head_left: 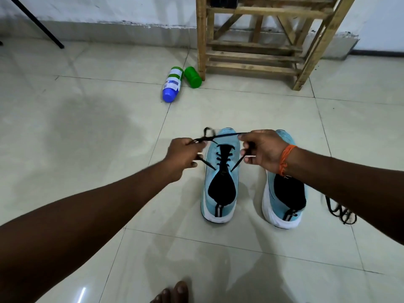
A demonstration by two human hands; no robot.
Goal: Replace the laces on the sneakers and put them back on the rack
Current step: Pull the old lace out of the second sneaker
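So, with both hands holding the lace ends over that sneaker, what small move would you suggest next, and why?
Probably draw both hands apart to snug the crossing down. The left hand grips one end of the black lace, the right hand pinches the other, and a strand spans between them above the laced sneaker, so no knot looks tightened.

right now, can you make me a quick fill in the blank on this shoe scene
1. The left hand and right hand each pinch an end of the ___ lace on a sneaker.
2. The right wrist wears an ___ band.
3. Behind the sneaker stands a ___ rack.
Missing words: black; orange; wooden.
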